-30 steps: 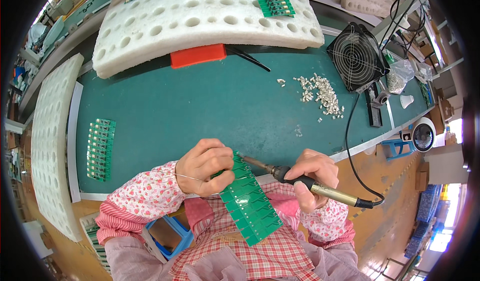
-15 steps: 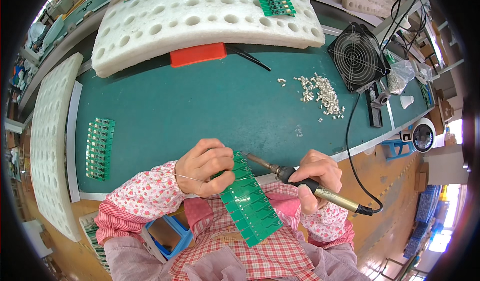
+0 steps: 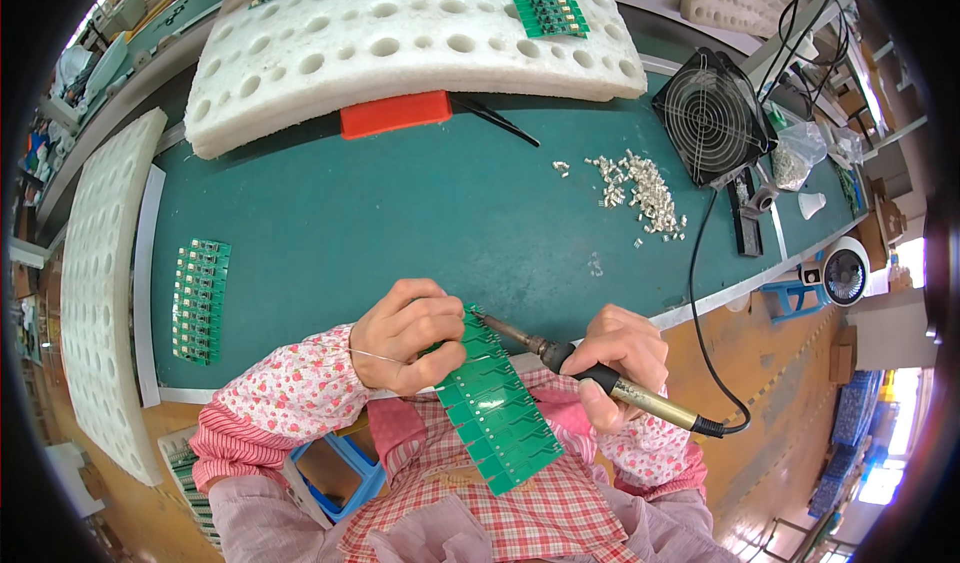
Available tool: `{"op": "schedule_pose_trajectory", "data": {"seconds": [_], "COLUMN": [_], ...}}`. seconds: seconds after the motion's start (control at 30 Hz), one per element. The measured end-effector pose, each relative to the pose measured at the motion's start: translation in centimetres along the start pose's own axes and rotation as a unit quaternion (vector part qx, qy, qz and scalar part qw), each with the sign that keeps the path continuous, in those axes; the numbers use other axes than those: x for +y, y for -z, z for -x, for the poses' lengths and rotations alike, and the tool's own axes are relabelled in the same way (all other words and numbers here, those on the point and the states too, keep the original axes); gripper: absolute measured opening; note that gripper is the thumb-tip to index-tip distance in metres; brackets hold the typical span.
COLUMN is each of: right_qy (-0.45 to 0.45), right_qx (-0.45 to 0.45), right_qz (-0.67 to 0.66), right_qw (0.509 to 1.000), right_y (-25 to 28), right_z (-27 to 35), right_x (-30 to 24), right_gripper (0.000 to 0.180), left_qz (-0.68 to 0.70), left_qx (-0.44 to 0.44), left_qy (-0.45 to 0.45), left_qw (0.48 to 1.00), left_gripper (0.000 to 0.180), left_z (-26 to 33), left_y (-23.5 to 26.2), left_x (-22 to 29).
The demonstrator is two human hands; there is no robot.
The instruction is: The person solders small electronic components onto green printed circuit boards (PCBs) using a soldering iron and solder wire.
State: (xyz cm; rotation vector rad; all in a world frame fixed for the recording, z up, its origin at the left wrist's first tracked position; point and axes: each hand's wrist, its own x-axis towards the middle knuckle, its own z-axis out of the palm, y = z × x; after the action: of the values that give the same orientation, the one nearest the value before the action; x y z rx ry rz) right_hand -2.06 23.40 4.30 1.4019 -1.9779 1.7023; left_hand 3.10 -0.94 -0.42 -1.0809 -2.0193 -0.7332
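My left hand (image 3: 412,335) is closed on the far end of a green circuit board panel (image 3: 497,410), which slants down toward my lap over the table's near edge. A thin wire or solder strand (image 3: 376,355) runs by my left wrist and fingers. In my right hand (image 3: 618,363), the fingers wrap round the dark grip of a soldering iron (image 3: 650,400). Its metal tip meets the upper end of the panel, close to my left fingertips. Whatever lies under the left fingers is hidden.
On the green table (image 3: 400,213) lie small silvery parts (image 3: 652,195), a populated board panel (image 3: 200,301), black tweezers (image 3: 497,121) and a red box (image 3: 397,115). White foam blocks (image 3: 330,78) line the back and left. A black fan (image 3: 712,118) stands right; the iron's cord (image 3: 697,303) hangs nearby.
My right hand has shifted slightly left with the soldering iron, bringing its tip from beside the panel onto its upper end. My left hand and the panel have barely moved.
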Motion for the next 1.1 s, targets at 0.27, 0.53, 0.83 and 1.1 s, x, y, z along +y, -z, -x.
{"op": "schedule_pose_trajectory", "data": {"seconds": [0.27, 0.53, 0.83, 1.1], "right_qy": [-0.009, -0.18, -0.216, -0.204], "right_qx": [0.068, 0.133, 0.225, 0.3], "right_qz": [-0.013, -0.028, -0.109, -0.196], "right_qw": [0.998, 0.974, 0.944, 0.911], "right_y": [0.0, -2.6, -7.0, -8.0], "right_z": [1.1, 2.1, 0.9, 1.0], "right_x": [0.1, 0.1, 0.4, -0.1], "right_gripper": [0.019, 0.021, 0.052, 0.047], "left_qz": [0.006, 0.078, 0.444, 0.541], "left_qx": [0.002, 0.081, 0.328, 0.336], "left_qy": [0.011, 0.142, 0.521, 0.518], "left_qw": [1.0, 0.983, 0.651, 0.571], "left_gripper": [0.029, 0.029, 0.04, 0.036], "left_z": [0.1, -0.1, -6.4, -6.6], "left_y": [0.2, -0.3, -1.4, -3.7], "left_x": [-0.1, 0.0, 3.3, 4.3]}}
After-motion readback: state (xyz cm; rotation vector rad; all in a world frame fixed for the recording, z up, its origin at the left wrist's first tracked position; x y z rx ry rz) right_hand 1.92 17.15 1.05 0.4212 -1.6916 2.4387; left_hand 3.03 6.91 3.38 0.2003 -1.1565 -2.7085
